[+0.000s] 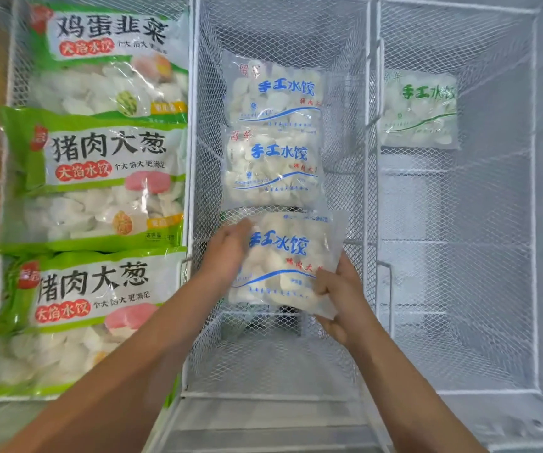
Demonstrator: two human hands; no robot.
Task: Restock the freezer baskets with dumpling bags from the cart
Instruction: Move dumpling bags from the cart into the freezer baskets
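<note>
Both hands are on one clear bag of dumplings with blue lettering (283, 259), held over the near part of the middle basket (195, 191). The left hand (227, 253) lies along the bag's left edge, fingers fairly straight and pressed against the plastic, steadying it rather than clutching. The right hand (338, 289) has the firmer grip: its fingers curl round the bag's lower right corner and pinch the loose plastic there. That split looks sensible, since one hand carries the weight while the other guides the slack bag so it lands flat.

Two matching blue-lettered bags (273, 125) already lie in that basket, one at the far end and one just nearer, label up and lined up in a row. The held bag sits in line with them, its far edge overlapping the second one's near edge, so I judge it is being laid down as the third in the row, print facing up so shoppers can read it.

The left basket (191, 93) is filled with large green-trimmed bags (100, 165), overlapping like shingles. The right basket (535, 191) holds just one green-lettered bag (419, 109) at its far end, so it seems to have the most room left. The cart is not in sight.
</note>
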